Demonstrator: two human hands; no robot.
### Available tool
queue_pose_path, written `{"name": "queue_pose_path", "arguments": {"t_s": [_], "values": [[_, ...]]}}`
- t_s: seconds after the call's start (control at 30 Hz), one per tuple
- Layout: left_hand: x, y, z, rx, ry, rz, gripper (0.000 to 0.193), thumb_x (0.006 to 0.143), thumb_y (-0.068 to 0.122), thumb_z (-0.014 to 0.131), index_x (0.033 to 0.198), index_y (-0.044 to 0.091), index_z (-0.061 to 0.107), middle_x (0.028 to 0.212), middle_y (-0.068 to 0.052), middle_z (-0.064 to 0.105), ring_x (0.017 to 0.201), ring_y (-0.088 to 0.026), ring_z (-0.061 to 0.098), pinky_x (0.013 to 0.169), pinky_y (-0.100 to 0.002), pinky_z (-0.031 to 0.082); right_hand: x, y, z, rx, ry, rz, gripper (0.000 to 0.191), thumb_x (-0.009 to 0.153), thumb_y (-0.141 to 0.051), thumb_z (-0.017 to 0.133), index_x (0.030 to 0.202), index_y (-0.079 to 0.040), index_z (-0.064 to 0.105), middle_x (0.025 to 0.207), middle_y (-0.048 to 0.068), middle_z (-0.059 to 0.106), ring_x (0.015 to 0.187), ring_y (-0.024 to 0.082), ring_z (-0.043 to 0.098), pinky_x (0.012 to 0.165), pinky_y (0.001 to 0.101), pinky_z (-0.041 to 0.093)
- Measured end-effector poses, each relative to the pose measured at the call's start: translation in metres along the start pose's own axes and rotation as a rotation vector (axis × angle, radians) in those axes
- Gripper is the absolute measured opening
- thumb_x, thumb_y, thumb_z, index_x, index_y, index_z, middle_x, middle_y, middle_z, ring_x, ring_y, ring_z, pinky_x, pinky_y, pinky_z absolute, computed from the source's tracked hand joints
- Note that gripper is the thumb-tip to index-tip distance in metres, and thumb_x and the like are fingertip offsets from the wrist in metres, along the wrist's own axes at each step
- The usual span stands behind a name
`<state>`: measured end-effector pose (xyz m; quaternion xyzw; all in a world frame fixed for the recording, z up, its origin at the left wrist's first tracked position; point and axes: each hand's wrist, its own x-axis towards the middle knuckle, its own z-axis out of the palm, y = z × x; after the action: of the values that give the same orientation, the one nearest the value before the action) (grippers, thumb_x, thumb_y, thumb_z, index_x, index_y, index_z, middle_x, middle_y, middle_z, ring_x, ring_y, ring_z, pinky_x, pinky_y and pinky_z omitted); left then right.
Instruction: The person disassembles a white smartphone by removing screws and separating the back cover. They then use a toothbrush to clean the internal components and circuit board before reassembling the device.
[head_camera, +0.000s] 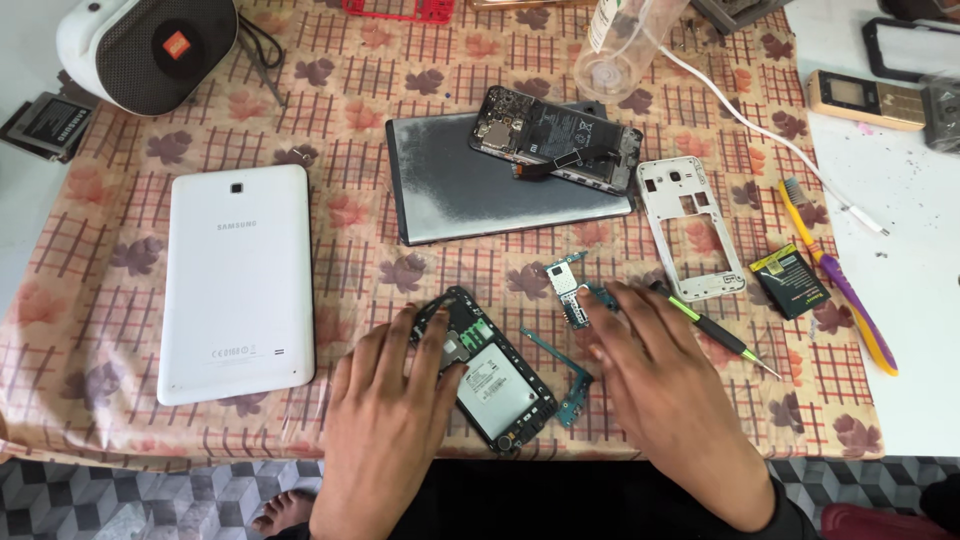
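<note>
While left hand (385, 400) steadies opened phone (493, 372), white-labelled

A white label (487, 378) covers the opened phone's battery (497, 388) at lower centre. At right lies a black battery (790, 281) wrapped in a green-and-yellow label. An orange logo patch (177, 45) marks the speaker (140, 45), upper left.

A big white tablet (237, 282) lies face down on the leaf-patterned tablecloth (100, 300). A grey flat slab (470, 195) sits in the middle, with an opened black phone (556, 138) on top. Nearby are a white phone frame (690, 225), a toothbrush (838, 275), and a round speaker (145, 45).
</note>
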<state>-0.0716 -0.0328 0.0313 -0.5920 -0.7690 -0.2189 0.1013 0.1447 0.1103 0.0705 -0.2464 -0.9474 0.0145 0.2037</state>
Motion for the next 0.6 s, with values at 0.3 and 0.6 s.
{"name": "queue_pose_path", "arguments": {"t_s": [0.3, 0.6], "values": [[0.008, 0.016, 0.001, -0.154, 0.021, 0.061, 0.052, 0.092, 0.033, 0.068, 0.136, 0.005, 0.058, 0.130, -0.019, 0.063, 0.114, -0.033, 0.061, 0.095, -0.046, 0.050, 0.015, 0.003, 0.006, 0.020, -0.011, -0.008, 0.043, 0.091, -0.015, 0.066, 0.133, -0.007, 0.057, 0.128, 0.019, 0.063, 0.120, 0.040, 0.058, 0.103, 0.0485, 0.049], [0.016, 0.022, 0.001, -0.237, 0.042, 0.050, 0.056, 0.092, 0.032, 0.069, 0.139, 0.006, 0.055, 0.129, -0.015, 0.064, 0.115, -0.032, 0.060, 0.093, -0.045, 0.049, 0.016, 0.003, 0.010, 0.027, 0.051, -0.028, 0.052, 0.092, -0.007, 0.067, 0.139, 0.001, 0.048, 0.111, 0.021, 0.064, 0.102, 0.040, 0.060, 0.092, 0.0492, 0.052]]}}
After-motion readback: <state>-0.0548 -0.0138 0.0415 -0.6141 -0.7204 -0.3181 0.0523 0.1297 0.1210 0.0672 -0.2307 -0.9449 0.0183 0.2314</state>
